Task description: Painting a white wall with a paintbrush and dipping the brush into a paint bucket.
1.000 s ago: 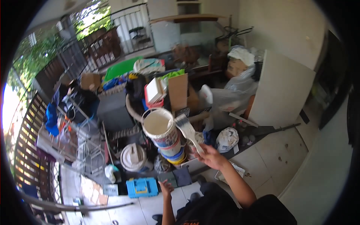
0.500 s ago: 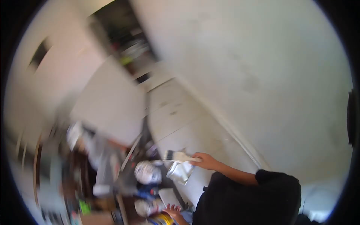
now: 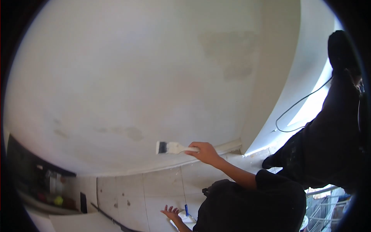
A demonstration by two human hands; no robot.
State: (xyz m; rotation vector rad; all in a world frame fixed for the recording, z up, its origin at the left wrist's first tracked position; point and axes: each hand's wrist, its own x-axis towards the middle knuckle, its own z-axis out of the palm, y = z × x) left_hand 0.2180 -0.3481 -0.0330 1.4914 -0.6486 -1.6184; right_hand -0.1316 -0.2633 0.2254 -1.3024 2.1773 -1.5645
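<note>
My right hand (image 3: pixel 205 152) is clamped around the handle of a paintbrush (image 3: pixel 172 147), holding it out level with the bristles pointing left, low down in front of the white wall (image 3: pixel 147 69). I can't tell whether the bristles touch the wall or hang just off it. My left hand (image 3: pixel 171 213) is down near the tiled floor (image 3: pixel 154 189), fingers spread and holding nothing, just beside a pale thing with a blue bit on it that I can't make out.

The brush hangs over the floor, so I judge that a loaded brush held flat like this could drip onto the tiles or run back along the handle into my grip, making it slippery. I'm leaning and twisted, with only an open palm low down for balance; a slip could drag the bristles across the wall. Another person in dark clothes (image 3: pixel 328 135) stands close on my right, near a loose black cable (image 3: pixel 297 104), so a wide swing could catch either.
</note>
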